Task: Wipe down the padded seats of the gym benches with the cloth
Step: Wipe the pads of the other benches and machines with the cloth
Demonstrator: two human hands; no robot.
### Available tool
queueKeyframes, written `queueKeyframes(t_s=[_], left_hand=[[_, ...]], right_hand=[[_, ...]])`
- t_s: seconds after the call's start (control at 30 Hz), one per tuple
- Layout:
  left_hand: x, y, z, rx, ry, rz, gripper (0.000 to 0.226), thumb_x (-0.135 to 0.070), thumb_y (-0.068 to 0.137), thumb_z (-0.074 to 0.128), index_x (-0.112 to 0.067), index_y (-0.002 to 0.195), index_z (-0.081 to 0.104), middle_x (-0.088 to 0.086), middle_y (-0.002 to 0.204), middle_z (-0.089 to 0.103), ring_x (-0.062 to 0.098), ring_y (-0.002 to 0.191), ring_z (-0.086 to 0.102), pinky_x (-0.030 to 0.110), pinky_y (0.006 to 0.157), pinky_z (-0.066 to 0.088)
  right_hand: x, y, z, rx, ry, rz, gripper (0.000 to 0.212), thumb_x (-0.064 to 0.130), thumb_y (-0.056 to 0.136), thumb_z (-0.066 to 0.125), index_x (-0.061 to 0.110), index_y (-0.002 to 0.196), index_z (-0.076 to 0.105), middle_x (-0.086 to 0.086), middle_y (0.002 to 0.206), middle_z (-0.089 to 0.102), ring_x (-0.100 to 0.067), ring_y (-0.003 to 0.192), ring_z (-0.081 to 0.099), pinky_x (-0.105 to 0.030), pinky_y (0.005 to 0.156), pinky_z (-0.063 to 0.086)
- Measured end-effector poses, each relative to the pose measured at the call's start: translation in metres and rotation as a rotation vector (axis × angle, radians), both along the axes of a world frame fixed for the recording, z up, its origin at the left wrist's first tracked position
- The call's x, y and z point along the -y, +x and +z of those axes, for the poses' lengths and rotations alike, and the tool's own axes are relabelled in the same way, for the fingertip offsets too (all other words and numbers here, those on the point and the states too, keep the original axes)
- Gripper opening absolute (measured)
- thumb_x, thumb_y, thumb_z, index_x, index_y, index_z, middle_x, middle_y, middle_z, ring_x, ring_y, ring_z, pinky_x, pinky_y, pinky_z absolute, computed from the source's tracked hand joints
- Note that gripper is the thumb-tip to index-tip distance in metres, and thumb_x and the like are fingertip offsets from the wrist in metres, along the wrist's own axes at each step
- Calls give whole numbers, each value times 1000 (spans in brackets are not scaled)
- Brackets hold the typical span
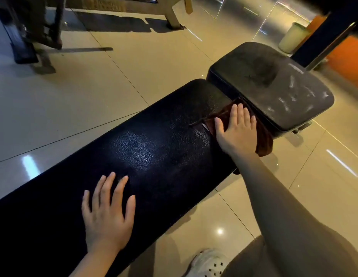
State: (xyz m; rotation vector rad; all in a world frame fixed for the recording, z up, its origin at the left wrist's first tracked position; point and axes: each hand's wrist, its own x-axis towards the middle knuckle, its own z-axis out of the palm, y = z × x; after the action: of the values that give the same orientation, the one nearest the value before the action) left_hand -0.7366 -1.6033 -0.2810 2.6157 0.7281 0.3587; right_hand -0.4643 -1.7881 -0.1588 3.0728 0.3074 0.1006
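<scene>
A long black padded bench back (154, 152) runs from lower left to the middle of the view. Beyond it sits a shorter, dusty grey-black seat pad (270, 84). A dark brown cloth (264, 136) lies at the far end of the long pad, by the gap between the two pads, and hangs over the right edge. My right hand (237, 130) presses flat on the cloth with straight fingers. My left hand (107, 212) rests flat on the long pad nearer to me, fingers spread, holding nothing. A tear in the padding (200, 121) shows just left of the cloth.
Glossy beige floor tiles (84, 100) surround the bench. Other gym equipment frames (34, 37) stand at the top left, and a wooden frame leg (173, 19) at the top. A pale bin (292, 37) and a dark post (324, 43) stand at the upper right. My white shoe (209, 262) is at the bottom.
</scene>
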Motion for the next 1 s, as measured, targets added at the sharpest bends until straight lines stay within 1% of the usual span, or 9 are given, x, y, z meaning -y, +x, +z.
queueKeyframes(t_s=[0.17, 0.27, 0.37, 0.47, 0.53, 0.6, 0.67, 0.83, 1.0], left_hand=[[0, 2, 2, -26, -6, -3, 55, -48, 92, 30, -23, 139, 44, 8, 149, 39, 26, 141, 31, 56, 114, 17], [-2, 0, 0, -55, -5, 0, 55, -50, 93, 29, -24, 140, 44, 8, 150, 37, 25, 141, 29, 56, 113, 17], [-1, -1, 0, -62, 14, -1, 60, -57, 97, 17, -23, 140, 44, 8, 150, 38, 26, 140, 30, 54, 113, 16], [0, 0, 1, -13, 14, 16, 58, -53, 96, 22, -22, 138, 45, 9, 149, 40, 27, 140, 32, 54, 113, 16], [1, 1, 0, -11, 7, 24, 55, -48, 92, 29, -23, 139, 44, 8, 149, 38, 26, 141, 30, 54, 113, 15], [2, 3, 0, -16, -2, 20, 55, -46, 91, 30, -24, 140, 41, 8, 150, 36, 26, 141, 28, 54, 113, 14], [2, 3, -1, -19, -6, 12, 54, -45, 91, 30, -24, 140, 40, 9, 150, 35, 26, 142, 28, 54, 114, 13], [0, 4, -4, -24, 9, 12, 54, -45, 91, 30, -24, 140, 40, 8, 150, 35, 27, 141, 28, 56, 113, 15], [1, 3, 2, -3, 6, -1, 51, -43, 94, 29, -21, 138, 43, 10, 148, 40, 29, 139, 32, 61, 111, 22]], right_hand=[[-32, -54, -17, -7, 16, 199, 68, 52, 100, 9, 15, 156, 2, -3, 164, -2, -18, 151, -7, -37, 121, -9], [-58, -109, -32, -83, 64, 406, 79, 54, 88, 2, 15, 156, 8, -3, 164, 4, -17, 151, -3, -35, 120, -12], [-54, -137, -44, -123, 58, 517, 76, 58, 93, 14, 16, 156, 20, -2, 162, 15, -17, 150, 7, -36, 119, -6], [-24, -109, -37, 18, 52, 348, 75, 62, 93, 25, 14, 150, 36, -5, 156, 33, -22, 146, 29, -38, 117, 6], [-3, -74, -23, 80, 21, 220, 79, 65, 92, 20, 17, 154, 26, -4, 160, 24, -20, 148, 20, -35, 119, 0], [8, -38, -9, 30, -25, 153, 78, 67, 95, 12, 21, 157, 8, 1, 164, 7, -15, 151, 2, -34, 121, -6], [3, -5, -1, -13, -35, 104, 77, 67, 96, 11, 22, 157, 0, 2, 164, -2, -14, 151, -5, -36, 122, -7], [-18, 26, -1, 4, -41, 53, 76, 64, 98, 10, 17, 157, 2, -1, 164, -1, -17, 151, -3, -40, 122, -6], [-23, -24, -8, -20, -5, 120, 70, 56, 101, 15, 17, 157, -1, -2, 164, -4, -17, 150, -8, -40, 122, -8]])
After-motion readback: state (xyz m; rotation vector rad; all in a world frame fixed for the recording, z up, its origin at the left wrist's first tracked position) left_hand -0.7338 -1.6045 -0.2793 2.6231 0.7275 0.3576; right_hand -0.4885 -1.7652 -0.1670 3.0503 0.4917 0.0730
